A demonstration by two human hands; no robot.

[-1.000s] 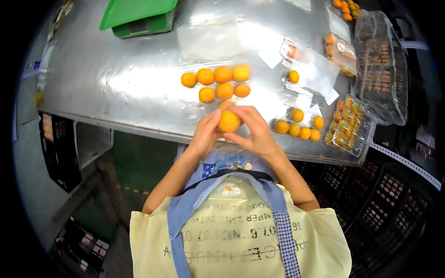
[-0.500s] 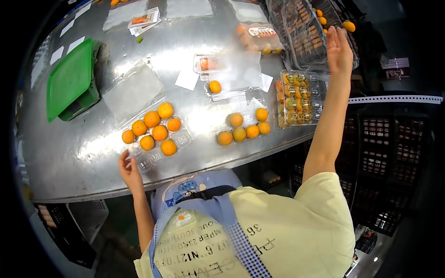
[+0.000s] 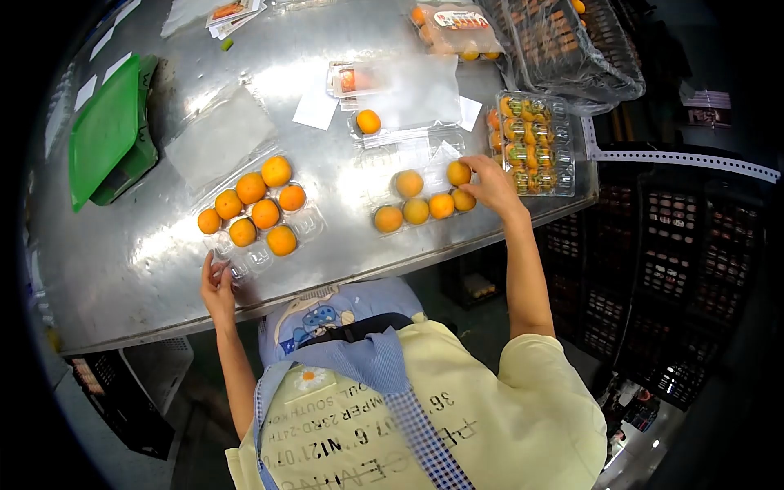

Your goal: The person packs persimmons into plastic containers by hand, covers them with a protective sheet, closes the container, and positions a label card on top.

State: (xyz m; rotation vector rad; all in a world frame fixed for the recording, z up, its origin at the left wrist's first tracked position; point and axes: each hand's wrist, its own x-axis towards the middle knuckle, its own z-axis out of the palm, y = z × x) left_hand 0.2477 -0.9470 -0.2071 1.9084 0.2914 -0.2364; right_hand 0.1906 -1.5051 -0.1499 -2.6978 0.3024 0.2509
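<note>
We take the eight-orange tray as landmark; it lies near the edge of the metal table. Our left hand is at its near-left corner, fingers loosely bent and apart, nothing pinched; whether it touches the tray, we can't tell. Right of the landmark is the six-orange tray. Our right hand has its fingers at the top-right orange there, thumb below; pinched or only touched, we can't tell. Beyond that, farther right of the landmark, we see a filled clear pack. A single orange sits up and right of the landmark, a green bin up and left.
</note>
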